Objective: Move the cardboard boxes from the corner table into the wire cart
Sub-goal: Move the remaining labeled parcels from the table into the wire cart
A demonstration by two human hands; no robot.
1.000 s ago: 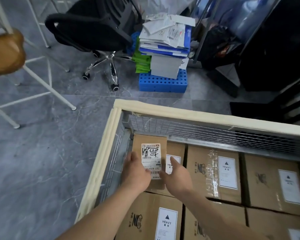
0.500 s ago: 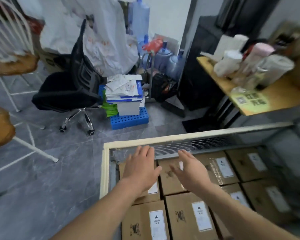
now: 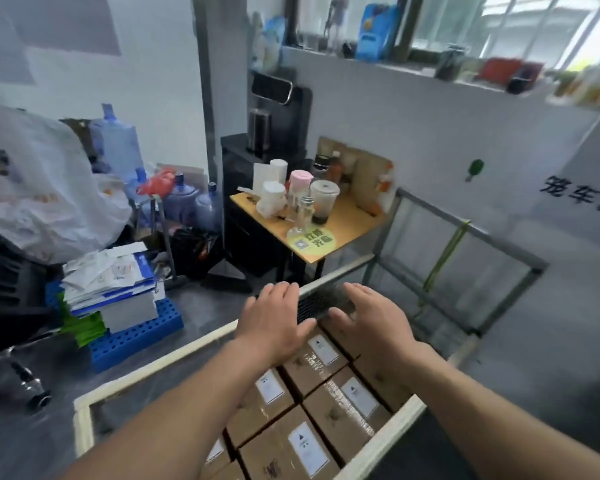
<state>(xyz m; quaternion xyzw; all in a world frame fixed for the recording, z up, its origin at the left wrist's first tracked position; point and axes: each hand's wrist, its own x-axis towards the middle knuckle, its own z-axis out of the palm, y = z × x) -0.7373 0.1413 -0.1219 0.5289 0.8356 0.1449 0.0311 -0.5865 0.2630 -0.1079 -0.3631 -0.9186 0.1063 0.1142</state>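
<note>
The cardboard boxes [image 3: 326,410] sit down in the wire cart [image 3: 84,420], packed edge to edge in neat rows with white labels facing up. I'd say they lie flat and tight so the layer stays level and nothing slides about.

Both arms reach over the load toward twelve o'clock. The left hand [image 3: 274,320] hangs palm down above the far row, and the right hand [image 3: 371,320] is just beside it, also palm down. Fingers [image 3: 278,292] straight and slightly apart on the left, the same on the right. Neither hand holds anything. I cannot tell whether the palms brush the box tops below them.

Empty hands, stretched past the cart's far rim: this looks like a reach for the next box.

Beyond that rim, at twelve o'clock, stands the yellow tabletop [image 3: 347,237] in the corner. It carries cups, a pink-capped bottle [image 3: 300,183] and a clear bottle. Brown cardboard [image 3: 361,168] leans by the wall behind them, too blurred to call.

At nine o'clock, a blue crate [image 3: 136,337] on the floor bears a stack of papers [image 3: 108,275]. At eleven o'clock, water jugs [image 3: 187,202].
</note>
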